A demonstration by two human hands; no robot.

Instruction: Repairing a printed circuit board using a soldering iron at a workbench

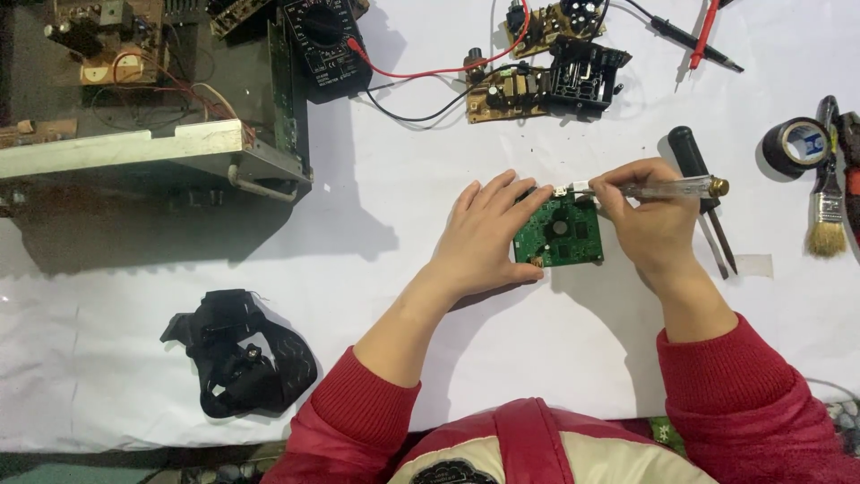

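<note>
- The green circuit board (562, 233) lies flat on the white table cover (448, 358), between the person's two hands.
- The left hand (488, 233) rests palm down on the board's left edge, fingers spread and unclenched, their tips touching the top left corner.
- The right hand (649, 215) pinches a clear-handled tester screwdriver (663, 188) between thumb and fingers; the tool lies nearly level, its brass cap pointing right and its tip at the board's top edge.
- Just behind the right hand lie a black-handled screwdriver (690, 152) and a pair of tweezers (719, 246).
- At the far right sit a roll of black tape (793, 146) and a small brush (829, 211).
- Further up the table are a brown circuit board (506, 90) with a black housing, and a black multimeter (327, 45) with red and black leads.
- An opened metal chassis (152, 152) stands at the upper left.
- A black strap harness (242, 354) lies at the lower left, well apart from the hands.
</note>
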